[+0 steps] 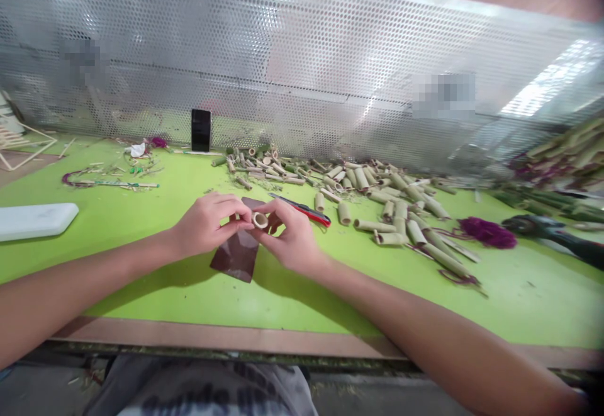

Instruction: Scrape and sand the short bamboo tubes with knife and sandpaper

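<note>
Both my hands meet over the green table [155, 202], pinching one short hollow bamboo tube [259, 219] between their fingertips. My left hand [207, 222] grips it from the left, fingers curled. My right hand [290, 236] closes on it from the right. The tube's open end faces me. Under the hands lies a dark brown rectangular sheet [236, 255], flat on the table. A red and black utility knife [304, 209] rests just behind my right hand.
Several cut bamboo tubes [391, 208] lie scattered to the right and behind. A black phone [201, 129] leans on the perforated metal screen [302, 70]. A white block [35, 219] sits at left, purple fibre [488, 232] and a dark tool [557, 236] at right.
</note>
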Motion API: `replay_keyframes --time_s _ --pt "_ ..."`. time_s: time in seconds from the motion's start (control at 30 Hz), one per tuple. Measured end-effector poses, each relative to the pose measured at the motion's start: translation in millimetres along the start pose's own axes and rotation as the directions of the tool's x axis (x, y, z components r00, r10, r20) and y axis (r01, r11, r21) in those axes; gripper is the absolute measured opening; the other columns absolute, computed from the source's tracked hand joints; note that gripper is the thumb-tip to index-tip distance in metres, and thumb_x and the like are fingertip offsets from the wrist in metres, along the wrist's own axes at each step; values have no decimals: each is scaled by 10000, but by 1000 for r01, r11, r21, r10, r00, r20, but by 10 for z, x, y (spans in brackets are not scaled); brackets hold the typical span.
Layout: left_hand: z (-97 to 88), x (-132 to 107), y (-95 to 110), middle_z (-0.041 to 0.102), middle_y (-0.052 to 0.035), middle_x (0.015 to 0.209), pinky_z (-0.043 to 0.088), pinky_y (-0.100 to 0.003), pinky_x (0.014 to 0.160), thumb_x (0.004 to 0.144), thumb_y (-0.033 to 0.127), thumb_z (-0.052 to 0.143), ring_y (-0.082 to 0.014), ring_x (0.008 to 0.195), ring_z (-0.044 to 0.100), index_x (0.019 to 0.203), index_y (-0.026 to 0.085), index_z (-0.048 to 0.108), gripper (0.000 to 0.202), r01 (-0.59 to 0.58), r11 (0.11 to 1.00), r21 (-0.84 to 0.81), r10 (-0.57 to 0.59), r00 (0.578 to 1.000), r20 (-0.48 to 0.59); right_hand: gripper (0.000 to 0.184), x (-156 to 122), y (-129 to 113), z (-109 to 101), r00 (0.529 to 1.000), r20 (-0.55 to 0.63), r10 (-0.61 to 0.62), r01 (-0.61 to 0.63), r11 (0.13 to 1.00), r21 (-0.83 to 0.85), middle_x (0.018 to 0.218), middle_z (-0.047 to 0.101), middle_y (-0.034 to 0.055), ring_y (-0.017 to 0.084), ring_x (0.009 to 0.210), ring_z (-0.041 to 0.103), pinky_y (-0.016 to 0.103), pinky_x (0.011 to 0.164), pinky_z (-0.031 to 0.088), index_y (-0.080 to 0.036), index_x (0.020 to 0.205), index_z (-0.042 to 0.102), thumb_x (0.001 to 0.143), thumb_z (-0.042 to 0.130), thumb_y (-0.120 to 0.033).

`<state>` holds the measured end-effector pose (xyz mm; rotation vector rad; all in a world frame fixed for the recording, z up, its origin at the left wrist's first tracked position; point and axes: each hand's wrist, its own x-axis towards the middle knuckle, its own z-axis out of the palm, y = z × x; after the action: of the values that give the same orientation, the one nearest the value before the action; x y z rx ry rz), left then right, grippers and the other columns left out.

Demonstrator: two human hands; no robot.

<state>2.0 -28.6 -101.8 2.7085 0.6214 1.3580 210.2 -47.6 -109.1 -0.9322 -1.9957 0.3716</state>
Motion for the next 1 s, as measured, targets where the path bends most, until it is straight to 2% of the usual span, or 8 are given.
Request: replay_keyframes --time_s 0.13,0.2,0.33,0.4,0.53,0.67,0.87,1.0 --pt "-42 33 -83 702 -27 795 500 -279 698 994 332 577 -157 725 644 864 180 649 212 55 998 5 -55 998 -3 208 34 15 -13 994 -7 112 -110 988 111 798 647 1 127 602 590 260 524 483 -211 910 599 812 747 -320" --pt "-86 50 -183 701 -25 786 512 -268 654 971 321 603 -156 701 644 847 177 653 196 173 985 16 -172 985 -24 224 54 32 -31 990 -12 137 -134 981 142 803 654 2 129 603 594 263 524 485 -211 920 596 804 754 -320" --pt "-186 51 -383 723 -37 831 539 -273 623 924 269 623 -169 701 667 878 171 664 115 396 916 67 -392 917 -70 220 75 61 -47 991 -11 130 -125 975 182 914 686 27 152 697 639 283 578 521 -224 979 600 804 732 -252" --pt "-205 42 -395 736 -52 892 553 -279 638 935 259 591 -179 746 687 954 167 677 128 368 926 81 -365 930 -42 236 74 63 -39 991 2 133 -130 966 222 933 691 30 170 753 661 293 602 536 -230 990 589 800 728 -241" --pt "-148 40 -226 735 -67 1051 575 -308 765 935 341 652 -173 813 705 1125 171 672 255 174 985 -8 -173 983 56 252 59 38 -16 992 10 123 -121 947 297 927 692 24 188 824 683 309 652 555 -234 986 570 795 731 -261" --pt "-57 39 -88 752 -70 1058 553 -344 892 908 379 712 -203 938 703 1135 192 707 294 48 999 -19 -48 999 8 260 48 12 -4 992 9 125 -121 935 335 903 685 15 179 822 678 299 659 549 -235 994 576 794 739 -271" --pt "-51 28 -105 776 -50 908 570 -286 788 926 353 692 -172 811 717 946 195 775 179 89 992 -88 -95 993 -73 322 66 37 28 969 57 240 -236 833 500 864 667 0 161 779 659 280 627 542 -233 933 560 737 800 -318" --pt "-77 28 -143 755 -34 828 536 -282 704 951 353 655 -165 741 690 877 183 753 210 130 991 -14 -131 991 -33 381 94 67 29 954 74 291 -283 789 545 819 640 -20 139 713 631 277 611 539 -231 917 548 696 835 -347"
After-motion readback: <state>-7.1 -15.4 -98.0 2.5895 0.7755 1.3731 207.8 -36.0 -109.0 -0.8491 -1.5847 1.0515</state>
